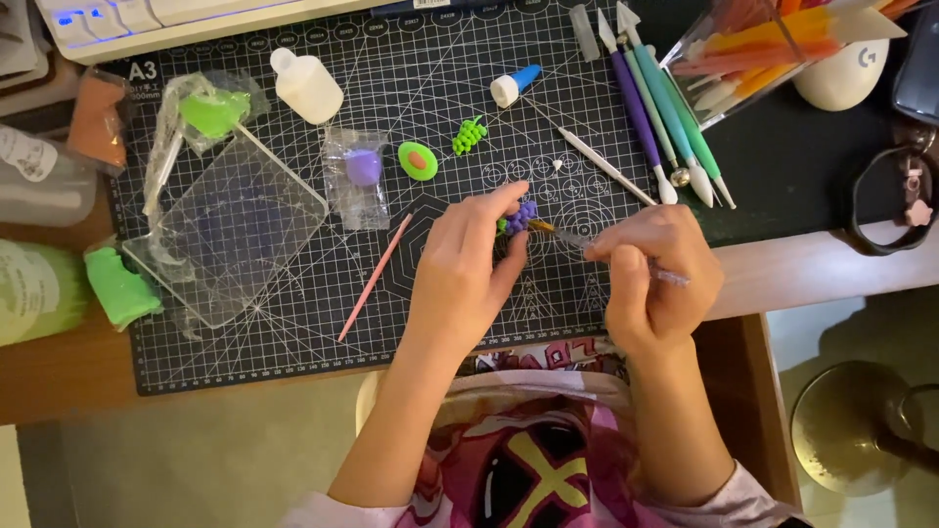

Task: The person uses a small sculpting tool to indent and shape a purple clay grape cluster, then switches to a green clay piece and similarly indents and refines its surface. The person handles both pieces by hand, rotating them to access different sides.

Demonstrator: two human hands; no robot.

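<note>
My left hand (468, 266) pinches a small purple clay cluster with a green bit (518, 216) between thumb and fingertips, just above the black cutting mat (293, 323). My right hand (653, 277) grips a thin clear-handled brush (572, 238) like a pen. The brush's tip touches the right side of the purple cluster.
On the mat lie a pink stick (375, 279), a clear plastic sheet (235, 230), bagged purple clay (362, 168), a green oval clay piece (418, 160), a small green clay bunch (469, 135), a white bottle (305, 86) and several modelling tools (653, 108). Green clay (121, 286) sits at the left edge.
</note>
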